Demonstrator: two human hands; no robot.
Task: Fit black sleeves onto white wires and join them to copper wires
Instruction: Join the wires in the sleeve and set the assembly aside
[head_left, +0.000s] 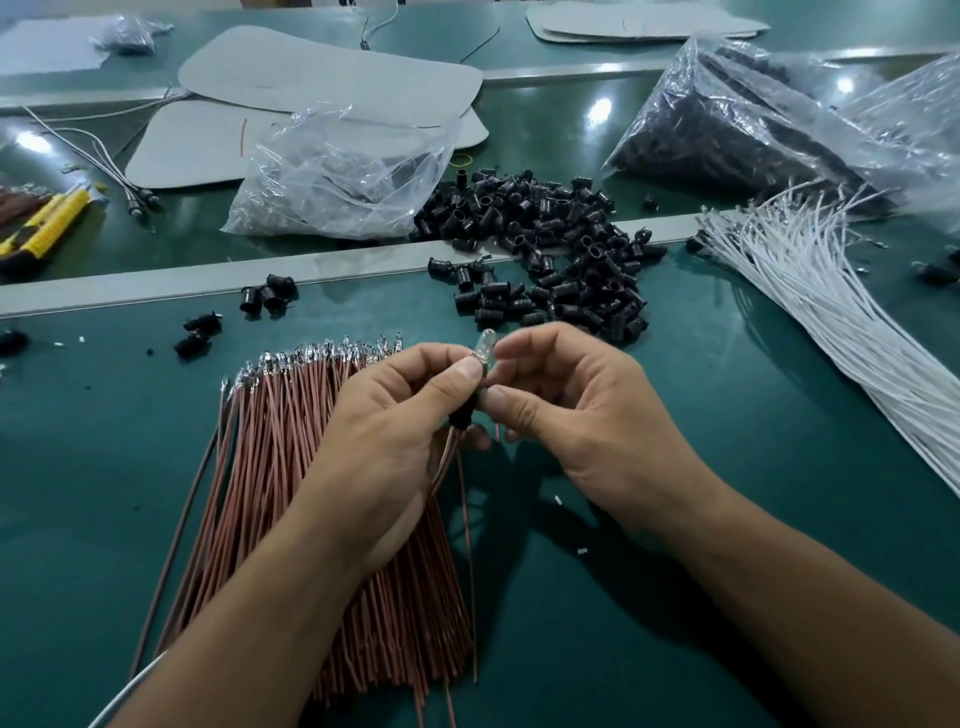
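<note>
Bulb (485, 344), clear and rounded, above cylindrical black sleeve (461, 415)

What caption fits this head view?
The left hand and right hand hold a black sleeve tipped with a clear bulb above copper wires; white wires lie at right.

The counter (675, 467) has a green covering, smooth and glossy, showing lamp reflections. A brushed metal strip (156, 291) crosses it at 9 o'clock. The copper wires (270, 467) at 7 o'clock have matt pinkish-brown insulation and bright metal terminals (311, 356). The black sleeves (561, 234) at 12 o'clock are semi-gloss plastic. The white wires (810, 291) at 3 o'clock have smooth insulation. The clear bag (343, 171) at 11 o'clock is glossy, creased plastic film. The grey sheets (322, 73) beyond it look like matt paperboard. The clear capsule (485, 343) at centre is transparent and glossy.
</note>
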